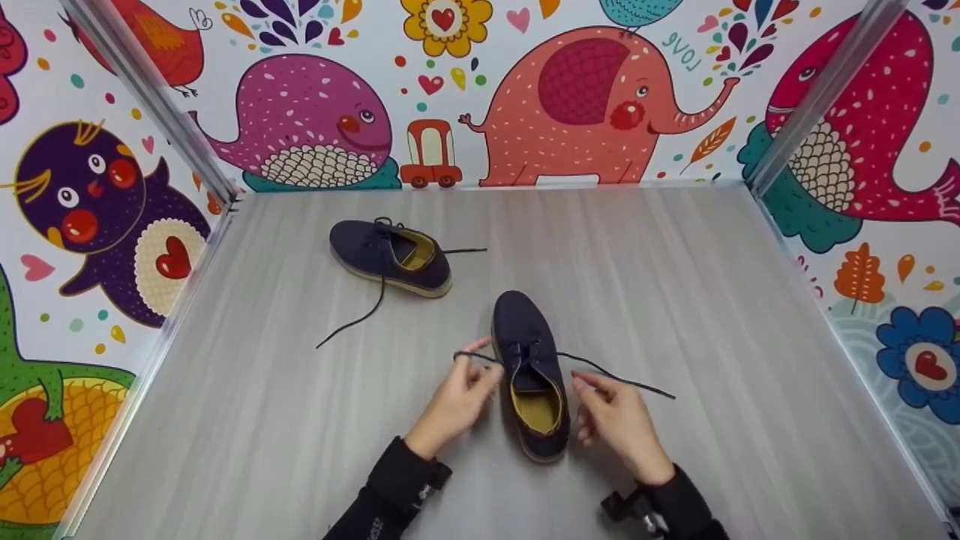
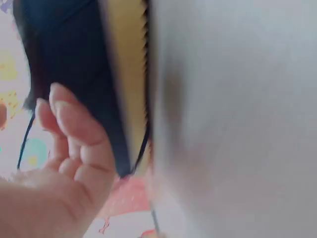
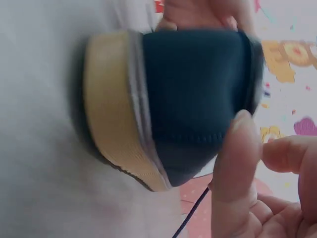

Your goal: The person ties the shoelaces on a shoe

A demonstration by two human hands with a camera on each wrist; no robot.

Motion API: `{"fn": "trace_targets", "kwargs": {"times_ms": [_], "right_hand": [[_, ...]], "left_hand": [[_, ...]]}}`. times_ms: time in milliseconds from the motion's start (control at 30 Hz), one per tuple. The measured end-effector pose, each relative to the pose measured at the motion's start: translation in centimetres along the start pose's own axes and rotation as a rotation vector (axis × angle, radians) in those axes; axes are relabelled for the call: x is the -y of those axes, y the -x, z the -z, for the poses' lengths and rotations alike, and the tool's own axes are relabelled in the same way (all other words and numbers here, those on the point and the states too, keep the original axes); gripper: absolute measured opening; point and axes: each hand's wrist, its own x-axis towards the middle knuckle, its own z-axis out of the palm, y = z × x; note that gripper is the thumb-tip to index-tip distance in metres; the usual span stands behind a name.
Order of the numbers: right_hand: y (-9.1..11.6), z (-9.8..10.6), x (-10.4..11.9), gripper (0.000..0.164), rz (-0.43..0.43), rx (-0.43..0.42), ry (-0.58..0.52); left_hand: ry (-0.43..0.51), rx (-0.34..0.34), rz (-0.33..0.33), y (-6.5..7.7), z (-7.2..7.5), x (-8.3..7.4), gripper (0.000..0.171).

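Note:
A dark navy lace-up shoe (image 1: 517,322) with a tan sole and yellowish lining stands upright, toe pointing away. On its left side my left hand (image 1: 456,401) has its thumb and fingers close to the upper, and the left shoelace (image 1: 480,355) crosses over the fingers; its end is hidden behind the hand. Beside the shoe's heel half my right hand (image 1: 619,420) hovers, fingers loosely bent, thumb and index finger apart in the right wrist view. The right shoelace (image 1: 619,379) stretches out to the right, past the fingertips.
Farther back on the left lies the matching shoe (image 1: 360,244), toe to the left, with loose laces (image 1: 349,325) trailing. The grey wood-grain surface (image 1: 675,262) is enclosed by cartoon-printed panels (image 1: 450,90) at the back and both sides.

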Motion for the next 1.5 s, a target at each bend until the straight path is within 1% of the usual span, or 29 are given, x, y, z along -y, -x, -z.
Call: {"fn": "trace_targets", "kwargs": {"times_ms": [67,133,200,300,333,433,533,567,667,767,833,900,967,1033,1100,1133,1200,1267,1333,1400,1500], "right_hand": [[-0.9,0.3,0.0,0.04,-0.041,0.005,-0.073],[-1.8,0.4,0.0,0.041,-0.061,0.028,-0.116],[-2.5,0.3,0.0,0.042,-0.075,0.053,-0.14],[-3.3,-0.2,0.0,0.043,-0.091,0.074,-0.156],[-3.5,-0.5,-0.1,0.044,-0.098,0.076,-0.158],[-3.8,-1.3,0.4,0.043,-0.102,0.06,-0.155],[-4.2,-1.9,0.6,0.043,-0.085,0.045,-0.149],[-4.3,-2.1,0.7,0.044,-0.064,0.047,-0.137],[-5.0,-2.6,0.2,0.046,0.038,0.077,-0.059],[-5.4,-2.8,0.0,0.041,0.173,0.113,0.081],[-5.6,-2.8,0.0,0.035,0.221,0.104,0.151],[-5.7,-3.0,0.1,0.03,0.215,0.082,0.183],[-5.9,-3.3,0.5,0.032,0.17,0.045,0.196],[-6.3,-3.7,0.8,0.042,0.123,0.017,0.226],[-6.8,-4.2,1.3,0.049,0.099,0.007,0.278],[-7.0,-4.4,1.5,0.05,0.098,0.009,0.308],[-7.4,-4.8,1.9,0.045,0.113,0.02,0.348],[-7.5,-4.9,2.2,0.036,0.128,0.031,0.337],[-7.5,-4.7,2.4,0.027,0.145,0.026,0.29],[-7.1,-4.2,2.5,0.02,0.142,0.005,0.195],[-6.3,-3.0,2.3,0.016,0.146,-0.055,0.049]], "left_hand": [[0.037,-0.06,-0.022,-0.3,0.7,-0.8,0.043],[0.052,-0.095,-0.045,-0.5,1.1,-1.5,0.038],[0.043,-0.108,-0.069,-0.6,1.2,-2.2,0.037],[0.021,-0.108,-0.113,-0.6,0.7,-2.9,0.034],[0.001,-0.109,-0.143,-0.5,0.5,-3.0,0.033],[-0.074,-0.115,-0.252,0.1,0.0,-5.2,0.025],[-0.136,-0.117,-0.33,0.5,-0.1,-7.3,0.023],[-0.138,-0.118,-0.333,0.5,0.1,-7.9,0.022],[-0.126,-0.125,-0.31,0.1,0.8,-8.0,0.023],[-0.119,-0.146,-0.267,-0.3,1.8,-8.3,0.024],[-0.127,-0.163,-0.242,-0.5,2.5,-8.5,0.025],[-0.135,-0.186,-0.206,-0.6,3.1,-8.8,0.025],[-0.151,-0.215,-0.18,-0.8,3.7,-9.0,0.024],[-0.166,-0.241,-0.16,-1.1,4.2,-8.5,0.025],[-0.181,-0.255,-0.149,-1.5,4.5,-7.7,0.025],[-0.185,-0.257,-0.148,-1.7,4.7,-7.3,0.025],[-0.19,-0.257,-0.149,-2.1,4.9,-6.3,0.025],[-0.186,-0.251,-0.15,-2.2,5.0,-5.9,0.027],[-0.178,-0.247,-0.152,-2.1,5.1,-5.6,0.029],[-0.176,-0.25,-0.156,-2.0,5.3,-5.4,0.031],[-0.178,-0.258,-0.165,-1.8,5.7,-5.3,0.033]]}}
